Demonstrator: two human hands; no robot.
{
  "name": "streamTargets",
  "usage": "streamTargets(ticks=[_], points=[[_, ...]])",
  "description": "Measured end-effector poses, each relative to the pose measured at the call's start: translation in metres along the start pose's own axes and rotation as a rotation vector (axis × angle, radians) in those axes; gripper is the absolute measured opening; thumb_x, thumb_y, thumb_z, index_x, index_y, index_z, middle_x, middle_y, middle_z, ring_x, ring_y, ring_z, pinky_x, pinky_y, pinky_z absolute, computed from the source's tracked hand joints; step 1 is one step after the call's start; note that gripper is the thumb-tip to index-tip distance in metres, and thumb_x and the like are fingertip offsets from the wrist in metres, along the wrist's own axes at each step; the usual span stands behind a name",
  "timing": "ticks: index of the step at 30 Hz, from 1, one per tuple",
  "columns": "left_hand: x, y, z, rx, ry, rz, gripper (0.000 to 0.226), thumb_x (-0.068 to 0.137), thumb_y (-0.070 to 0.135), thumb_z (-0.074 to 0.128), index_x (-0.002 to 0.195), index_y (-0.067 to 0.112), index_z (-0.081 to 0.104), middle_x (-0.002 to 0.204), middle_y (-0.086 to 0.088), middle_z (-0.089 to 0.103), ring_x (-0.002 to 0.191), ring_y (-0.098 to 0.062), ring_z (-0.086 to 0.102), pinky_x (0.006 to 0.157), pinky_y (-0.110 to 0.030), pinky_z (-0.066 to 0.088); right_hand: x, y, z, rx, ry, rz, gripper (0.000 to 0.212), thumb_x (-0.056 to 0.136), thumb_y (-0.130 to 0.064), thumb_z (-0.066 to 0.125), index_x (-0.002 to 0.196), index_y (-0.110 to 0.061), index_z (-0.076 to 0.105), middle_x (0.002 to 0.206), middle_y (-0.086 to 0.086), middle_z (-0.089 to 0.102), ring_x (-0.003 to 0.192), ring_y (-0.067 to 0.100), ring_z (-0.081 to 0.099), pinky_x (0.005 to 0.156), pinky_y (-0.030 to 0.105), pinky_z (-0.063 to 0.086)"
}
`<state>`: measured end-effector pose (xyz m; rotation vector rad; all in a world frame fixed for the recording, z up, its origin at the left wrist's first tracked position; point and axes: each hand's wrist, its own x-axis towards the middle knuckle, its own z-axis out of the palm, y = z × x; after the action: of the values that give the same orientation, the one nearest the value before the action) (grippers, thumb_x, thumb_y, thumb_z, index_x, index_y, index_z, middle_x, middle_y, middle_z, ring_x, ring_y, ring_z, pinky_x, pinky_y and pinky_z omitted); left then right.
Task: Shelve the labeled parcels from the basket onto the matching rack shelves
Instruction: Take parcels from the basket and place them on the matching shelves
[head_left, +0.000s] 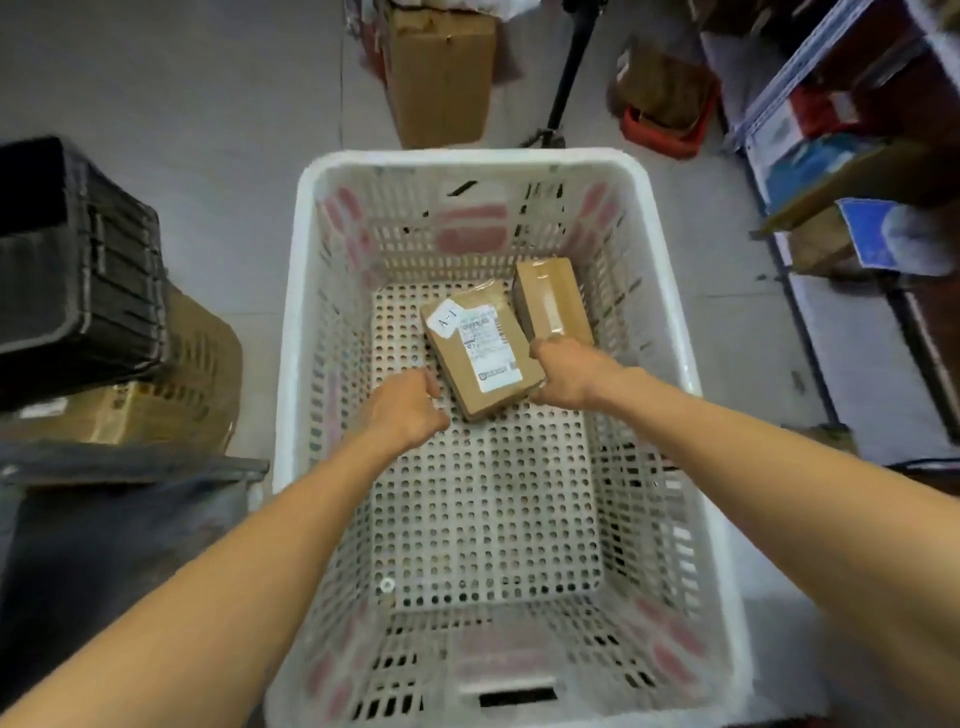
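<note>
parcel a-1 (483, 353) lies label up in far half of basket (467, 157), code readable for shelf match. right hand (566, 376) clasps its right edge; left hand (410, 405), fingers curled, just beside left edge, grip unclear: likely two-handed lift. second parcel (550, 301) nearer basket's far right wall.
</note>
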<state>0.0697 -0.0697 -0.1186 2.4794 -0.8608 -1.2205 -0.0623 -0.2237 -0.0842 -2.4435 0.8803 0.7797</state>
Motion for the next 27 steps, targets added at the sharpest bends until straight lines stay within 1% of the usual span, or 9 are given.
streamTargets(ticks=[5, 9, 14, 16, 19, 21, 23, 25, 27], points=[[0.066, -0.027, 0.044, 0.033, -0.049, -0.021, 0.044, 0.078, 0.026, 0.074, 0.116, 0.018, 0.054, 0.11, -0.007, 0.062, 0.096, -0.027, 0.063, 0.085, -0.043, 0.053, 0.089, 0.029, 0.048, 0.048, 0.029, 0.008, 0.072, 0.082, -0.026, 0.07, 0.139, -0.004, 0.032, 0.135, 0.018, 0.042, 0.122, 0.035, 0.045, 0.101, 0.041, 0.043], [0.102, -0.034, 0.065, -0.03, -0.025, -0.038, 0.061, 0.077, 0.032, 0.075, 0.128, 0.015, 0.046, 0.128, -0.008, 0.052, 0.109, -0.027, 0.056, 0.09, -0.043, 0.051, 0.131, 0.034, 0.076, 0.099, 0.085, 0.021, 0.082, 0.076, -0.032, 0.077, 0.138, -0.005, 0.03, 0.136, 0.021, 0.036, 0.125, 0.038, 0.037, 0.104, 0.041, 0.036], [0.126, -0.038, 0.089, -0.307, 0.018, -0.1, 0.101, 0.074, 0.025, 0.079, 0.15, 0.015, 0.013, 0.149, -0.009, 0.032, 0.133, -0.028, 0.038, 0.11, -0.043, 0.037, 0.127, 0.028, 0.106, -0.045, 0.148, -0.046, 0.115, 0.068, -0.017, 0.08, 0.15, -0.001, 0.002, 0.14, 0.025, 0.021, 0.129, 0.037, 0.026, 0.11, 0.037, 0.03], [0.13, -0.039, 0.094, -0.397, 0.049, -0.114, 0.11, 0.069, 0.025, 0.081, 0.151, 0.021, 0.008, 0.147, -0.005, 0.037, 0.134, -0.026, 0.038, 0.11, -0.045, 0.036, 0.115, 0.026, 0.124, 0.058, 0.059, -0.057, 0.125, 0.068, -0.007, 0.079, 0.15, -0.006, -0.016, 0.145, 0.024, 0.014, 0.12, 0.031, 0.037, 0.099, 0.027, 0.038], [0.125, -0.049, 0.095, -0.302, 0.102, -0.185, 0.096, 0.073, 0.03, 0.079, 0.147, 0.014, 0.02, 0.143, -0.006, 0.04, 0.129, -0.026, 0.044, 0.105, -0.044, 0.039, 0.088, 0.023, 0.16, 0.147, -0.049, -0.124, 0.133, 0.069, -0.005, 0.076, 0.143, -0.013, -0.035, 0.144, 0.021, 0.016, 0.087, 0.02, 0.05, 0.068, 0.024, 0.042], [0.112, -0.059, 0.099, -0.208, 0.061, -0.202, 0.086, 0.074, 0.029, 0.08, 0.141, 0.011, 0.029, 0.139, -0.008, 0.038, 0.125, -0.027, 0.046, 0.103, -0.041, 0.041, 0.07, 0.023, 0.18, 0.252, -0.009, -0.129, 0.127, 0.073, -0.023, 0.075, 0.147, -0.012, -0.027, 0.138, 0.017, 0.022, 0.097, 0.023, 0.05, 0.075, 0.026, 0.046], [0.098, -0.067, 0.11, -0.181, -0.016, -0.208, 0.09, 0.07, 0.027, 0.083, 0.139, 0.01, 0.029, 0.135, -0.009, 0.036, 0.125, -0.027, 0.043, 0.102, -0.041, 0.041, 0.061, 0.023, 0.192, 0.413, 0.107, -0.085, 0.108, 0.077, -0.04, 0.072, 0.151, -0.007, -0.001, 0.137, 0.013, 0.025, 0.116, 0.025, 0.044, 0.094, 0.029, 0.043], [0.09, -0.072, 0.119, -0.259, -0.075, -0.227, 0.102, 0.065, 0.024, 0.086, 0.144, 0.013, 0.022, 0.136, -0.009, 0.032, 0.129, -0.028, 0.037, 0.106, -0.043, 0.038, 0.06, 0.02, 0.199, 0.597, 0.213, 0.018, 0.093, 0.077, -0.048, 0.071, 0.143, -0.01, 0.017, 0.137, 0.008, 0.031, 0.121, 0.023, 0.044, 0.101, 0.038, 0.044], [0.091, -0.077, 0.124, -0.401, -0.106, -0.252, 0.12, 0.064, 0.016, 0.087, 0.151, 0.025, 0.005, 0.14, -0.009, 0.027, 0.133, -0.027, 0.031, 0.111, -0.044, 0.033, 0.066, 0.017, 0.199, 0.807, 0.204, 0.141, 0.101, 0.07, -0.044, 0.08, 0.143, -0.018, 0.014, 0.137, 0.006, 0.041, 0.122, 0.023, 0.048, 0.102, 0.042, 0.045]])
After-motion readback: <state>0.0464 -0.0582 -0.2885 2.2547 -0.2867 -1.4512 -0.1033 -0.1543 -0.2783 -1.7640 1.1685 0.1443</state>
